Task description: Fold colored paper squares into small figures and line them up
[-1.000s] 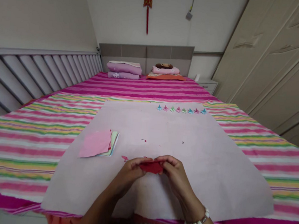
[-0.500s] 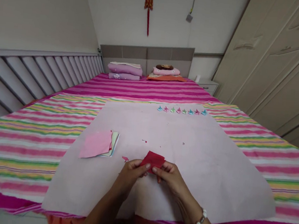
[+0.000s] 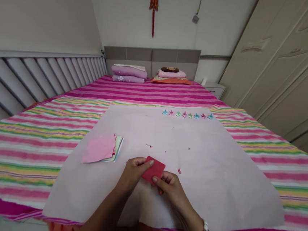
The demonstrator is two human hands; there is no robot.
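Observation:
A small folded square of red paper is held up above the white sheet, tilted, between both hands. My left hand pinches its upper left side, thumb lying on top. My right hand grips the lower right edge between thumb and curled fingers, and a beaded bracelet circles that wrist. Left of the hands, a stack of coloured paper squares lies with a pink one uppermost. Beyond, near the sheet's far edge, stands a row of several small folded paper pieces in blue, pink and green.
The white sheet covers the middle of a bed with a striped cover. Small red scraps lie about on it. Folded bedding is piled at the headboard. A railing runs along the left, wardrobes along the right.
The red paper has turned and shifted slightly left and toward me. My right hand has slid to its lower corner. A red scrap now shows on the sheet right of my hands.

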